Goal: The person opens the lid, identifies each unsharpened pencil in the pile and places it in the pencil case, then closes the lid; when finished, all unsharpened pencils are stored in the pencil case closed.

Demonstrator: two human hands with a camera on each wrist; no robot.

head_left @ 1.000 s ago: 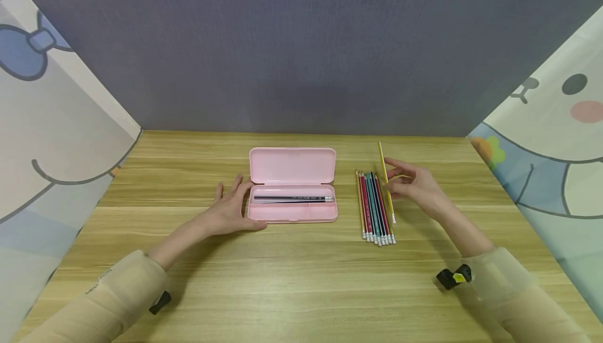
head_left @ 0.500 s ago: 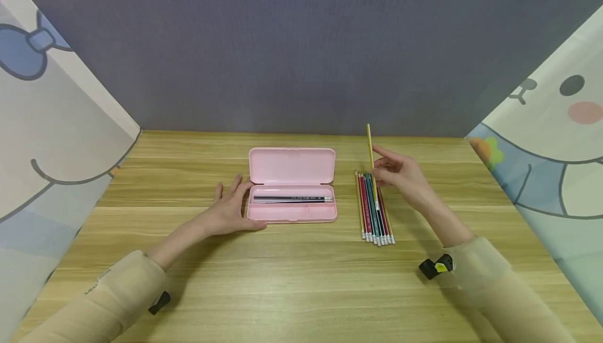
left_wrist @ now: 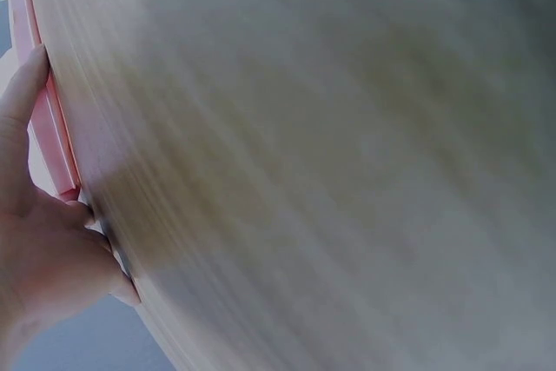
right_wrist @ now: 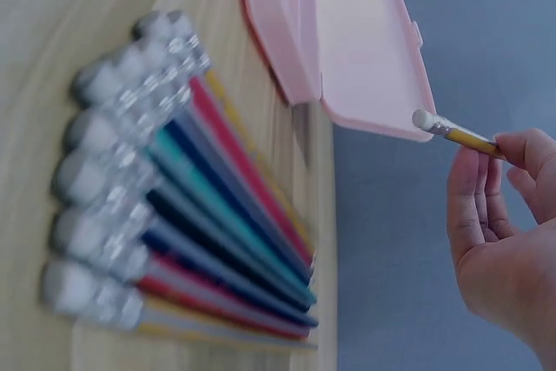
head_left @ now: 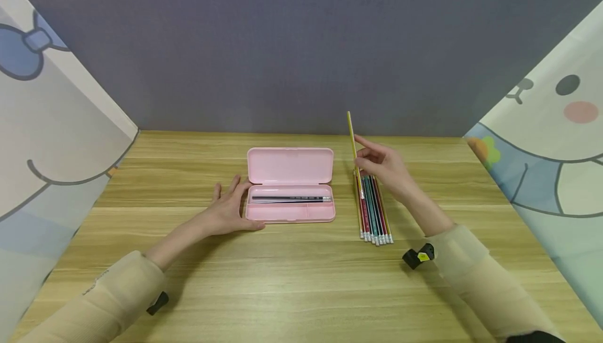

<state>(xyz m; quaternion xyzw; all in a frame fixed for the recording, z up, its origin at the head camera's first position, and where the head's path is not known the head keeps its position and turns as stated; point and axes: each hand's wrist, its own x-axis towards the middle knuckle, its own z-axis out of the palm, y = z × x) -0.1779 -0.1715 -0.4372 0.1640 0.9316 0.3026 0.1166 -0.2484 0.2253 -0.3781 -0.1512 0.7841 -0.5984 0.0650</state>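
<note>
An open pink pencil case (head_left: 289, 186) lies on the wooden table (head_left: 292, 280), with dark pencils (head_left: 289, 198) in its tray. My left hand (head_left: 231, 208) rests flat against the case's left end (left_wrist: 52, 136), fingers straight. My right hand (head_left: 381, 165) pinches a yellow pencil (head_left: 353, 149) and holds it nearly upright in the air, between the case and a row of several coloured pencils (head_left: 373, 209). In the right wrist view the eraser end of the yellow pencil (right_wrist: 447, 130) sticks out from my fingers (right_wrist: 512, 180), in front of the case lid (right_wrist: 356, 41).
The row of coloured pencils (right_wrist: 182, 215) lies side by side right of the case, eraser ends toward me. A grey wall stands behind the table, and cartoon-printed panels (head_left: 542, 139) close off both sides. Small black clips (head_left: 418, 255) sit at my wrists.
My right hand has lifted the yellow pencil off the right edge of the row and carried it up and to the left, toward the case. The left hand has stayed put.
</note>
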